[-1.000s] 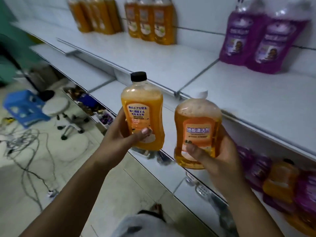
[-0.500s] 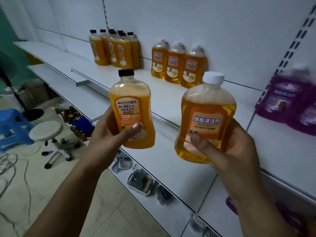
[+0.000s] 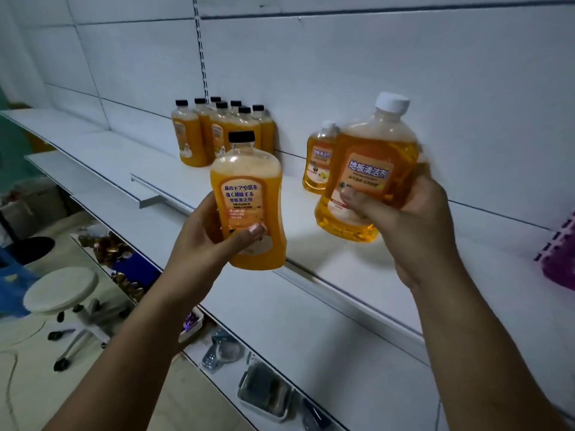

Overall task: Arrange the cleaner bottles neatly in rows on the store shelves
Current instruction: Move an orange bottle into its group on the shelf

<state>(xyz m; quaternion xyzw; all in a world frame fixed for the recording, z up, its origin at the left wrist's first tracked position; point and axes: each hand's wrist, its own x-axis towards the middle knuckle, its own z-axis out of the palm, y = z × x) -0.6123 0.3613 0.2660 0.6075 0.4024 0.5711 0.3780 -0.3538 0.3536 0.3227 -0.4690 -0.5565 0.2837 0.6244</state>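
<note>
Standing before white store shelves [image 3: 326, 244] backed by a white panelled wall, a person holds two orange cleaner bottles up in front of them. The left hand [image 3: 214, 241] grasps a black-capped bottle [image 3: 249, 194] upright. The right hand [image 3: 404, 219] grasps a white-capped bottle [image 3: 367, 172], tilted and slightly blurred.

At the back of the shelf stands a cluster of black-capped bottles [image 3: 217, 132] showing seven caps. Near it is a lone white-capped bottle [image 3: 319, 160], partly hidden by the raised one.

A purple bottle [image 3: 560, 262] is cut off at the right edge. One round white stool [image 3: 60, 290] stands on the tiled floor. Small goods on the lowest shelf are too dim to identify.
</note>
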